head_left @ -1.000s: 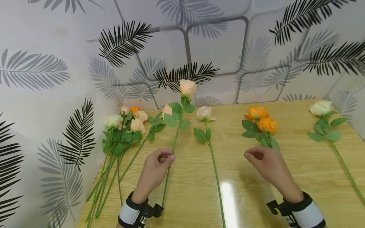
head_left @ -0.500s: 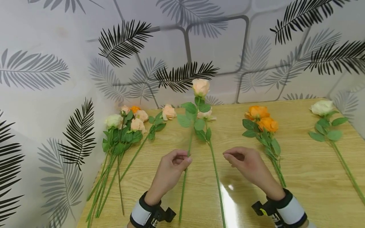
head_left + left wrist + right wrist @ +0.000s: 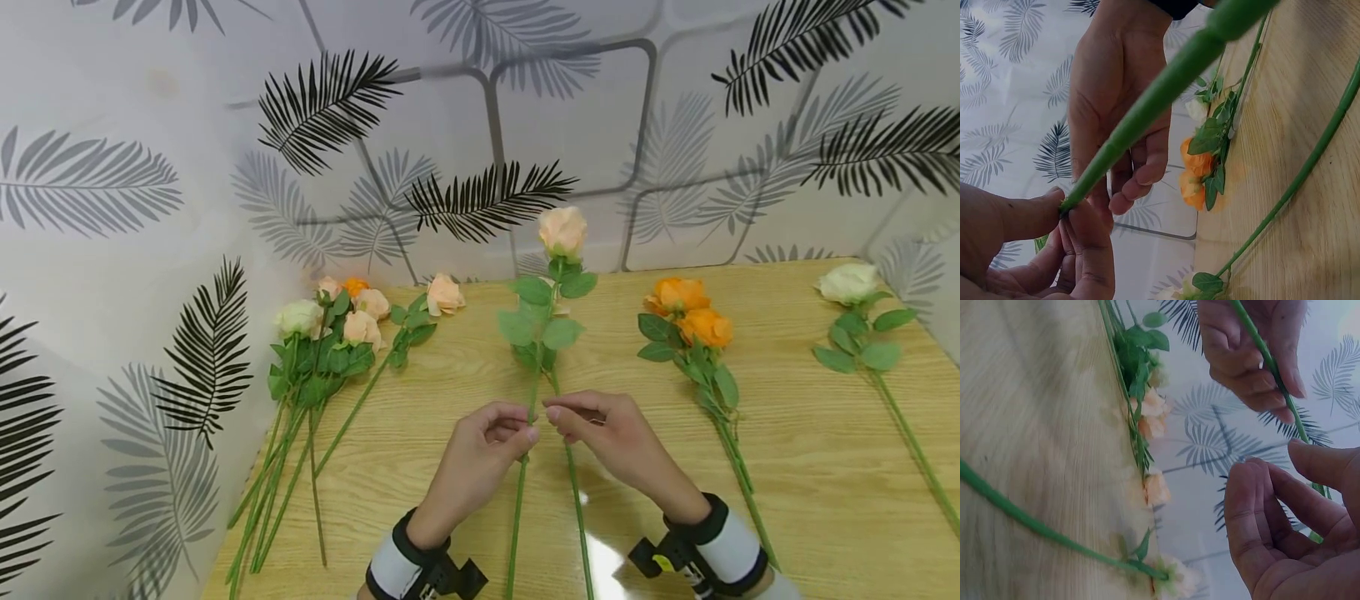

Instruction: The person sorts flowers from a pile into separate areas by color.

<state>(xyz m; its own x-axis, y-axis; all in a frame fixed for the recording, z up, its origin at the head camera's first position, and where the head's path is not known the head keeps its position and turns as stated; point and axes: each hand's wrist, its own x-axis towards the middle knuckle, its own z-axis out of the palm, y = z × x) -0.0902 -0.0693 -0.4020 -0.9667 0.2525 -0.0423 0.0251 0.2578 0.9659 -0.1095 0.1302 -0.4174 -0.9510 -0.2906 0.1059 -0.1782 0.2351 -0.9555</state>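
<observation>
Between thumb and fingers my left hand (image 3: 483,454) pinches the green stem of a peach rose (image 3: 562,232), held upright above the table. The stem (image 3: 1147,115) crosses the left wrist view at a slant. My right hand (image 3: 626,446) is close beside that stem, its thumb and fingers bent toward each other with a gap between them and nothing held. Behind the raised flower, a pale rose lies on the table; its bloom is mostly hidden in the head view, though its stem (image 3: 577,517) shows. In the right wrist view its bloom (image 3: 1175,575) is visible.
On the wooden table (image 3: 420,517), a pile of peach, white and orange roses (image 3: 322,350) lies left. A single peach rose (image 3: 445,294) rests beside it. Orange roses (image 3: 705,327) lie right of centre, a white rose (image 3: 849,283) far right. Patterned wall covering (image 3: 420,108) stands behind.
My left hand has carried the peach rose rightward, from beside the left pile to over the pale rose. My right hand has moved left from the orange roses to near the held stem.
</observation>
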